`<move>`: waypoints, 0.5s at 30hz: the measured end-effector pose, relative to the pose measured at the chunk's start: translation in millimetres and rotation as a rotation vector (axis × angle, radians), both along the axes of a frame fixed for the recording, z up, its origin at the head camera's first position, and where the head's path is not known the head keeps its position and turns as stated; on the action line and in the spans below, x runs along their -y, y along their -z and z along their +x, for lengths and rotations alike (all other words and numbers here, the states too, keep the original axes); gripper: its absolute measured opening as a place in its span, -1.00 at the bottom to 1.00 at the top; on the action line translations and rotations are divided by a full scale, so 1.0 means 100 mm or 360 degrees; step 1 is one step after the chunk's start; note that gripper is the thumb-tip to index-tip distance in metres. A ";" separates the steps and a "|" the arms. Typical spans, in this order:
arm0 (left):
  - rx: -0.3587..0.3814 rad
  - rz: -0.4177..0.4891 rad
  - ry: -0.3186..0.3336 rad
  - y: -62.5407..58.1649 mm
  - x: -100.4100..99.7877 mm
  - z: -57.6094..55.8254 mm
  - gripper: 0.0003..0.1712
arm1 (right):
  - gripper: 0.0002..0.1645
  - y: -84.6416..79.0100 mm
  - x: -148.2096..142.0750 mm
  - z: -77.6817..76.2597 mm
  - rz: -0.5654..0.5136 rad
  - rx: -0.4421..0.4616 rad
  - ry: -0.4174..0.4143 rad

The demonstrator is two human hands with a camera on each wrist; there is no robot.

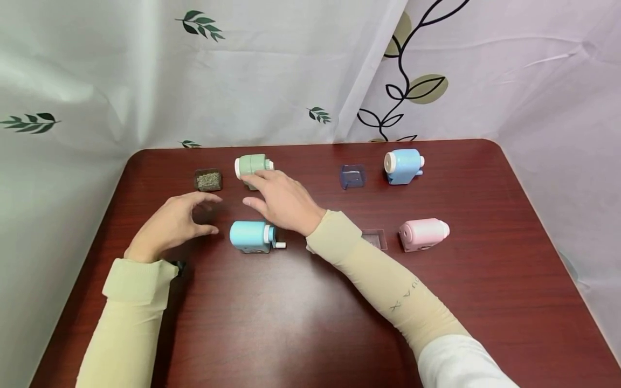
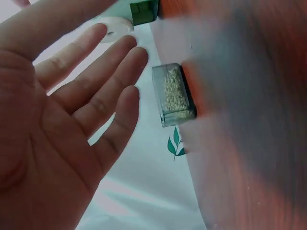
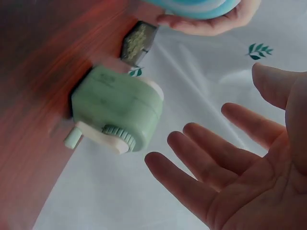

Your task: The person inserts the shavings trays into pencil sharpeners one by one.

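Note:
A green hand-crank pencil sharpener (image 1: 253, 161) stands at the back left, partly hidden by my right hand (image 1: 286, 202). In the right wrist view that hand's fingers (image 3: 177, 177) are spread apart from the sharpener (image 3: 115, 105), holding nothing. My left hand (image 1: 170, 223) hovers left of a turquoise sharpener (image 1: 248, 234), thumb and fingers apart and nothing between them. Just beyond it lies a small clear drawer (image 1: 208, 189) filled with pencil shavings (image 1: 207, 180). The left wrist view shows this drawer (image 2: 157, 96) past the fingertips.
Toward the right stand a light blue sharpener (image 1: 405, 166) and a pink sharpener (image 1: 424, 234). A dark blue translucent drawer (image 1: 352, 176) lies left of the blue one. A pinkish drawer (image 1: 380, 240), partly behind my right sleeve, is beside the pink one. White curtains (image 1: 271, 81) border the table.

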State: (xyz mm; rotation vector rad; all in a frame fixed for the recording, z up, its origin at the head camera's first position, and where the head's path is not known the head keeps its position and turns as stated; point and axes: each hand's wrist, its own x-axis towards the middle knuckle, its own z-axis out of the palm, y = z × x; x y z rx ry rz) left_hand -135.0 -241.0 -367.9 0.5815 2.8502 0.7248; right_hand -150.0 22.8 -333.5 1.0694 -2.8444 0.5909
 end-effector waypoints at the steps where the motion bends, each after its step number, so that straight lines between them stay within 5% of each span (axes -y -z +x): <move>1: -0.0024 -0.0006 -0.0005 0.00 0.01 -0.02 -0.31 | -0.41 0.00 0.01 -0.03 0.0012 -0.0006 0.0002; 15: -0.0284 -0.0026 -0.0064 -0.02 0.10 -0.33 -0.28 | -0.38 0.01 0.09 -0.38 0.0017 0.0056 0.0122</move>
